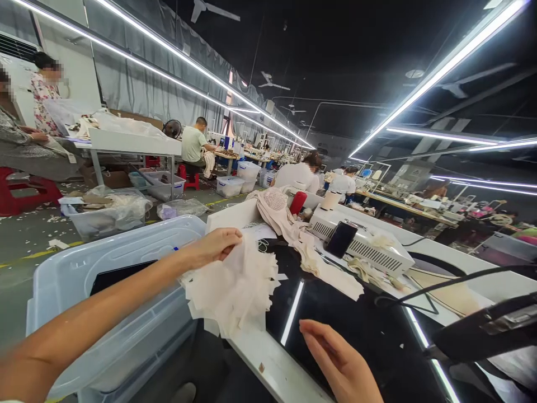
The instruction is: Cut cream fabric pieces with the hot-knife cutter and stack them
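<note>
My left hand (216, 246) is closed in a pinch on the top of a bunch of cream fabric pieces (232, 291). Their jagged, layered edges fan out below it, over the left edge of the table. My right hand (338, 358) is in front, low over the glossy black tabletop (319, 302); its fingers are stretched out and it holds nothing. Beyond the bunch, more cream fabric (331, 274) lies across the table, trailing from a crumpled pinkish cloth (272, 204).
A lidded clear plastic bin (117, 336) stands to the left of the table. At the back right are a white vented machine (369, 240), a phone (342, 239) leaning on it, and a thread cone (330, 200). A dark machine arm (486, 330) juts in from the right. Several people sit farther off.
</note>
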The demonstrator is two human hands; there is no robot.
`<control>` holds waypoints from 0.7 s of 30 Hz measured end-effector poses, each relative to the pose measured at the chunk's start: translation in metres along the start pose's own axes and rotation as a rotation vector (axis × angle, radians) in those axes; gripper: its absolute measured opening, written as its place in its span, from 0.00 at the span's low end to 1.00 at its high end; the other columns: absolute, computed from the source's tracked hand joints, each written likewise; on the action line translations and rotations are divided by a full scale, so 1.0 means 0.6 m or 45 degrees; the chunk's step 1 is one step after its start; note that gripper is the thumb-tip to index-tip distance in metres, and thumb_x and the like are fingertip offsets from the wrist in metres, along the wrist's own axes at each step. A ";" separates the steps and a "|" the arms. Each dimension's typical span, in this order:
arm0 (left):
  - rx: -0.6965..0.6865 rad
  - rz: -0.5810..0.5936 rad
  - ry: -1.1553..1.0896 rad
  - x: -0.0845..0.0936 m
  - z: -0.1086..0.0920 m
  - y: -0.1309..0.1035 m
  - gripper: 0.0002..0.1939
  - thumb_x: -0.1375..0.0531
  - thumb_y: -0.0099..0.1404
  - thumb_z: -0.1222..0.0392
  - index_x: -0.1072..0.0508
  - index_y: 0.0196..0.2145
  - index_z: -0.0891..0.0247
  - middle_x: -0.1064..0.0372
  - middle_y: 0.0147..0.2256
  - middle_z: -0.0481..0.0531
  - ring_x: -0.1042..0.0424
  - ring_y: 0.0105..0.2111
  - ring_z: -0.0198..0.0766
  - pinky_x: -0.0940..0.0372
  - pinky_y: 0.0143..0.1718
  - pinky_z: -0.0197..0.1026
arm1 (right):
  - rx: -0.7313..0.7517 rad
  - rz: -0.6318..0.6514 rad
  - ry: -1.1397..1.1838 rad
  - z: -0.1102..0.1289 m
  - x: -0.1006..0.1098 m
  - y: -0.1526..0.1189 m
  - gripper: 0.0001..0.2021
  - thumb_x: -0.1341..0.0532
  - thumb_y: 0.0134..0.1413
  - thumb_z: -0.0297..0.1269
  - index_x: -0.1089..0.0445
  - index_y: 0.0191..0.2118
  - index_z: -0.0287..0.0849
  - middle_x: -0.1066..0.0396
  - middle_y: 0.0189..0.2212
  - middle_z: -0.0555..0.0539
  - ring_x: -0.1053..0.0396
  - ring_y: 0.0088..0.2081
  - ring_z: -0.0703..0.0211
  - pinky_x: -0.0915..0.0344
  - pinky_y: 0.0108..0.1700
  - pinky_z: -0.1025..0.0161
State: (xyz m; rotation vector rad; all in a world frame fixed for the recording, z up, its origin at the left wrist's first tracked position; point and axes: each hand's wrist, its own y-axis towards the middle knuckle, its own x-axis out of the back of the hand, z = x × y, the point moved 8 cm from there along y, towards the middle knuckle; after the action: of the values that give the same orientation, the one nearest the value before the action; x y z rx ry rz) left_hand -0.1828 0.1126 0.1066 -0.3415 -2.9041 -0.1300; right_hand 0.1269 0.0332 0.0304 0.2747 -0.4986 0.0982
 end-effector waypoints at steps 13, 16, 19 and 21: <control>0.095 0.455 -0.328 -0.188 0.007 -0.060 0.15 0.39 0.62 0.47 0.33 0.35 0.62 0.42 0.30 0.44 0.45 0.29 0.32 0.47 0.28 0.34 | -0.379 0.295 0.850 0.085 -0.132 -0.001 0.29 0.24 0.47 0.58 0.21 0.49 0.42 0.19 0.40 0.43 0.23 0.46 0.46 0.29 0.51 0.55; 0.079 0.460 -0.282 -0.205 0.010 -0.062 0.20 0.37 0.64 0.41 0.34 0.35 0.62 0.40 0.31 0.44 0.42 0.30 0.33 0.45 0.30 0.35 | -0.374 0.246 0.820 0.074 -0.122 -0.017 0.27 0.24 0.47 0.57 0.21 0.47 0.44 0.20 0.38 0.45 0.24 0.42 0.49 0.29 0.48 0.58; -0.044 0.514 -0.171 -0.227 0.005 -0.064 0.21 0.36 0.65 0.41 0.35 0.33 0.63 0.42 0.29 0.43 0.44 0.29 0.32 0.48 0.28 0.35 | -0.409 0.170 0.837 0.063 -0.105 -0.035 0.25 0.24 0.48 0.58 0.21 0.45 0.44 0.21 0.36 0.47 0.26 0.38 0.53 0.30 0.44 0.60; -0.149 0.516 -0.118 -0.237 -0.003 -0.063 0.21 0.36 0.66 0.43 0.37 0.30 0.63 0.44 0.28 0.43 0.46 0.28 0.31 0.50 0.27 0.35 | -0.456 0.155 0.830 0.052 -0.098 -0.047 0.26 0.24 0.46 0.60 0.22 0.41 0.43 0.24 0.31 0.48 0.30 0.31 0.58 0.32 0.37 0.63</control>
State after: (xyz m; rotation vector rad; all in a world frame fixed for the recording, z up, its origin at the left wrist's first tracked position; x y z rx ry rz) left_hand -0.0565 0.0446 0.0744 -0.9678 -2.8504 -0.2221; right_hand 0.0658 -0.0042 0.0215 -0.1436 0.1201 0.2050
